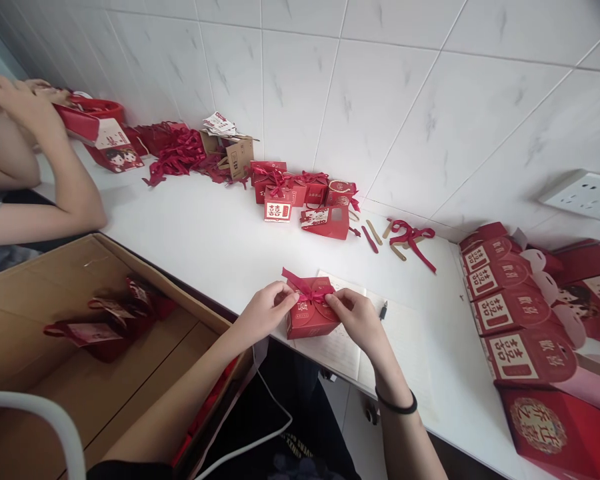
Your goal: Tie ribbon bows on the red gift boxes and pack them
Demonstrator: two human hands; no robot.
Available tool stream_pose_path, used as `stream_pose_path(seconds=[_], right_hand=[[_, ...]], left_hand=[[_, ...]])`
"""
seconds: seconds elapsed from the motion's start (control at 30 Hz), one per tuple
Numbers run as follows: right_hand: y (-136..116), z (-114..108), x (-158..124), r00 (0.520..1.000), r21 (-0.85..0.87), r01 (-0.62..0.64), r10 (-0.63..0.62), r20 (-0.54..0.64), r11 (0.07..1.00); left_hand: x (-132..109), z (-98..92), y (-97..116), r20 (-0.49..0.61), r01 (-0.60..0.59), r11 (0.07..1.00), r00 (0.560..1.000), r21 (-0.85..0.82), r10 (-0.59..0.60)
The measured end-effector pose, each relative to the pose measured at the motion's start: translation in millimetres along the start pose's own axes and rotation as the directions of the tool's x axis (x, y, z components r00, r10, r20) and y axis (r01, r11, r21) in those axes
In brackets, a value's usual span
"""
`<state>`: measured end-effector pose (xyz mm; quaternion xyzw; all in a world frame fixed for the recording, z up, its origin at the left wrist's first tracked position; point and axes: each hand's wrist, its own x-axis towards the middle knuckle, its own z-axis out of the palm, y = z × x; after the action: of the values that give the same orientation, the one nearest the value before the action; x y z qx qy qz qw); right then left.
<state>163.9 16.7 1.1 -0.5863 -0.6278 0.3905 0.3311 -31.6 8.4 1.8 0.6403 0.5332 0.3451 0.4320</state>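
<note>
Obs.: small red box [307,321] stands upright at the near edge of the white table [205,233], resting partly on an open notebook [347,350], with a pen [383,310] just beside it. A red ribbon [307,292] crosses the top of the box.

Left hand [260,313]: thumb and forefinger pinched on the left part of the ribbon, one loose tail sticking out up-left. Right hand [357,319]: fingertips pinched on the right part, at the box's top edge. Both are closed on ribbon, neither on the box.

Judgement: the knot or bow is being drawn tight. To do it well, pull both sides evenly and outward so the knot sits centred on the lid. Pull low, or the light box may tip or slide on the paper. The loops look small, so check they match.

Nearby: tied boxes [300,197] by the wall, flat boxes [510,313] to the right, a carton [80,393] on the left. Another person's arm [55,180] is far left, well apart.
</note>
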Motion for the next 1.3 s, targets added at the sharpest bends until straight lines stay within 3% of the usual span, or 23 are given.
stream_pose_path(seconds=[0.27, 0.5, 0.8, 0.9, 0.97, 1.03, 1.1, 1.2, 1.3], right_hand=[[9.2, -5.0, 5.5, 0.996, 0.218, 0.019, -0.037, 0.079, 0.976], [21.6, -1.7, 5.1, 0.989, 0.53, -0.087, 0.008, 0.149, 0.844], [36.2, 9.8, 5.1, 0.988, 0.711, -0.139, 0.047, 0.147, 0.689], [40.3, 2.7, 6.0, 0.99, 0.602, -0.126, 0.063, 0.125, 0.788], [37.2, -8.6, 9.5, 0.998, 0.434, -0.046, 0.059, -0.015, 0.899], [27.2, -19.8, 16.9, 0.982, 0.247, 0.056, -0.009, -0.189, 0.968], [12.1, -24.9, 28.3, 0.967, 0.094, 0.151, -0.127, -0.219, 0.984], [-10.4, -17.5, 49.4, 0.963, -0.028, 0.268, -0.267, 0.046, 0.963], [-21.9, -2.3, 68.6, 0.892, -0.041, 0.334, -0.302, 0.335, 0.942]], left_hand=[[2.4, -6.7, 0.6, 0.078, 0.013, 0.999, 0.997, -0.05, -0.009], [1.7, -6.0, -6.1, 0.101, 0.008, 0.993, 0.995, -0.122, 0.004], [5.4, -0.8, -22.6, 0.084, -0.012, 0.993, 0.996, -0.113, 0.021], [4.6, -5.5, -25.2, 0.086, 0.003, 0.998, 0.996, -0.059, 0.002], [3.6, -10.8, -19.5, 0.033, -0.042, 0.999, 0.999, -0.003, 0.042], [3.6, -14.4, -8.5, -0.094, -0.156, 0.982, 0.981, 0.11, 0.167], [5.3, -13.7, 4.0, -0.147, -0.292, 0.914, 0.928, 0.282, 0.342], [10.1, -4.1, 16.0, 0.001, -0.427, 0.743, 0.867, 0.516, 0.498], [14.3, 7.8, 15.8, 0.09, -0.435, 0.632, 0.86, 0.642, 0.502]])
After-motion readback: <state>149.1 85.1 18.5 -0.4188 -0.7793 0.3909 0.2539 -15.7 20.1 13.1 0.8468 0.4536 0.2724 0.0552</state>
